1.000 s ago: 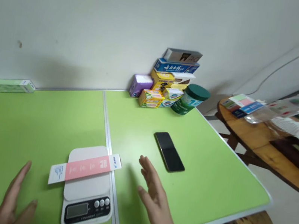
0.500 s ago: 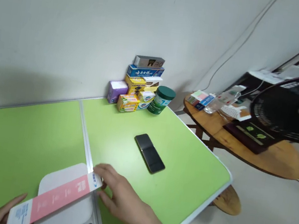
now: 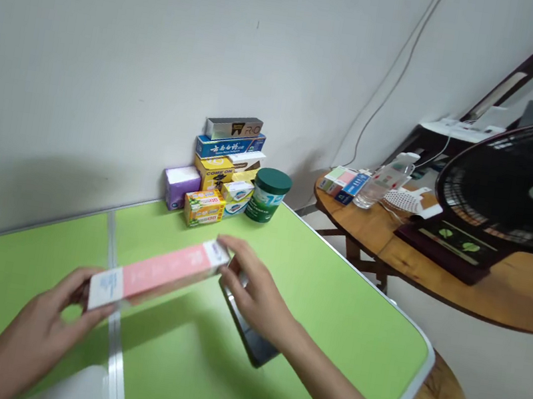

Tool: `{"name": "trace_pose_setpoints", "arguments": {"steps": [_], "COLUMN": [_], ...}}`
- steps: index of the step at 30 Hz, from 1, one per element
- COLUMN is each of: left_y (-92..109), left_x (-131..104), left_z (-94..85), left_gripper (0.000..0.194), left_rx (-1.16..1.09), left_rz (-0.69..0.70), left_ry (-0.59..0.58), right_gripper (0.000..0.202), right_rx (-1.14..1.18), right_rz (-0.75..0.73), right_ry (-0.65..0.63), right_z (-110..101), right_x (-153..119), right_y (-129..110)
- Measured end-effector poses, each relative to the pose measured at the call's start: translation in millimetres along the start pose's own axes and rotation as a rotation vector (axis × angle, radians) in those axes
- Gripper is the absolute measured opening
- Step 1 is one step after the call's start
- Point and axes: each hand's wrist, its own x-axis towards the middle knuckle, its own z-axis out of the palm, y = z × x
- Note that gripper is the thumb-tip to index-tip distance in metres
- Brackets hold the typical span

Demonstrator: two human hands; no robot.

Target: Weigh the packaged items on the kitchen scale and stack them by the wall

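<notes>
A long pink and white toothpaste box (image 3: 167,271) hangs above the green table, held level between my two hands. My left hand (image 3: 52,321) grips its white left end, thumb below and fingers behind. At the other end, my right hand (image 3: 252,288) pinches the box between thumb and fingers. Beneath my right hand lies a black smartphone (image 3: 252,339), partly hidden by it. Part of a white device (image 3: 74,391) shows at the bottom edge; it looks like a scale.
Against the wall stand stacked boxes: a silver box (image 3: 234,129), a blue box (image 3: 230,146), a yellow box (image 3: 213,173), smaller boxes and a purple pack (image 3: 181,187). A green tub (image 3: 268,195) is beside them. A wooden side table (image 3: 524,294) holds a bottle (image 3: 385,181) and a black fan (image 3: 516,185).
Both hands have lifted the toothpaste box off the white device and carried it forward and right, toward the stacked boxes. The camera view has shifted too.
</notes>
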Motion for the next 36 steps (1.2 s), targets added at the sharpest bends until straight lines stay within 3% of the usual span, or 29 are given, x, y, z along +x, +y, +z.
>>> {"name": "trace_pose_setpoints", "arguments": {"steps": [4, 9, 12, 17, 21, 25, 27, 29, 31, 36], "left_y": [54, 95, 115, 130, 127, 123, 118, 107, 89, 30], "left_x": [81, 174, 222, 287, 318, 316, 301, 275, 237, 103], "left_z": [15.4, 32.0, 41.8, 56.6, 66.4, 76.6, 78.3, 75.6, 68.4, 38.6], "left_gripper": [0.050, 0.044, 0.034, 0.024, 0.021, 0.040, 0.052, 0.049, 0.036, 0.025], "left_rx": [-0.057, -0.118, -0.127, -0.148, -0.196, -0.333, -0.382, -0.386, -0.344, -0.101], "left_rz": [0.097, 0.233, 0.239, 0.250, 0.249, 0.188, 0.149, 0.160, 0.215, 0.256], "left_ry": [0.039, 0.106, 0.185, 0.233, 0.231, 0.265, 0.285, 0.239, 0.095, -0.288], "right_gripper": [0.063, 0.077, 0.077, 0.077, 0.078, 0.073, 0.065, 0.055, 0.047, 0.039], "right_rx": [0.037, 0.063, 0.018, -0.128, -0.166, -0.143, -0.102, -0.052, 0.013, 0.103], "right_rz": [0.046, 0.010, 0.051, 0.152, 0.159, 0.130, 0.081, 0.021, -0.021, -0.087], "right_ry": [0.195, 0.224, 0.230, 0.257, 0.267, 0.314, 0.329, 0.289, 0.136, -0.533], "right_z": [-12, -22, -33, -40, -31, -19, -10, 1, 15, 48], "right_x": [30, 79, 122, 183, 200, 193, 179, 156, 129, 62], "right_y": [37, 74, 91, 118, 139, 142, 131, 113, 88, 10]}}
